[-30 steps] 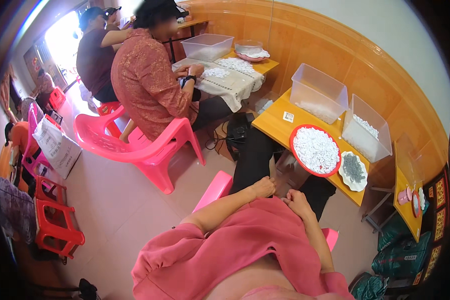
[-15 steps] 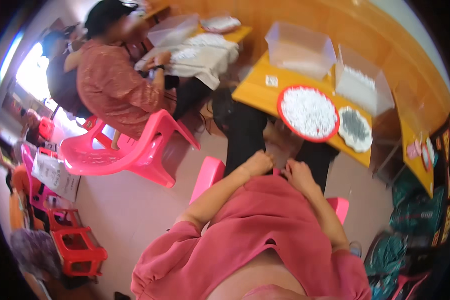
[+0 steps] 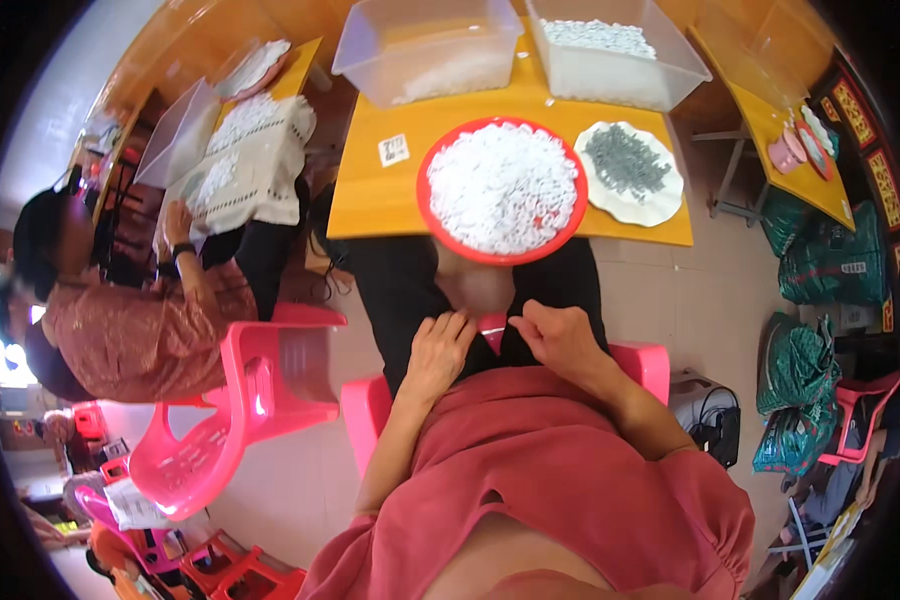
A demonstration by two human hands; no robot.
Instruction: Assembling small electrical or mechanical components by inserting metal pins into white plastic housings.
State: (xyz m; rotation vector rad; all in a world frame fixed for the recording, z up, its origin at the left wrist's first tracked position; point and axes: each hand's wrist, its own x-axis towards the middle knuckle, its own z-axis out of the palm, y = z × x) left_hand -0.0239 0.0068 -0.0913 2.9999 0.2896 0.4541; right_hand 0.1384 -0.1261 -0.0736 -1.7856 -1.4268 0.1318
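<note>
I sit with both hands above my lap, apart from each other. My left hand [image 3: 442,355] rests on my left thigh, fingers lying loosely forward, nothing visible in it. On the other side my right hand [image 3: 560,338] is closed, fingers curled under; whether anything is inside is hidden. Ahead, a round red tray [image 3: 432,222] heaped with small white pieces overhangs the near edge of a yellow table [image 3: 370,205]. To its right lies a white scalloped plate [image 3: 638,208] bearing small dark grey pieces [image 3: 628,160]. Neither hand touches the tray or plate.
Two clear plastic bins, a left one [image 3: 420,55] and a right one [image 3: 620,75], stand at the table's back with white pieces inside. At left, a person [image 3: 135,335] works near a pink chair [image 3: 235,420]. Green bags [image 3: 800,365] lie at right.
My view has turned left, so the table and tray now sit straight ahead and the person shows farther left. My hands are farther apart, and the right one has closed.
</note>
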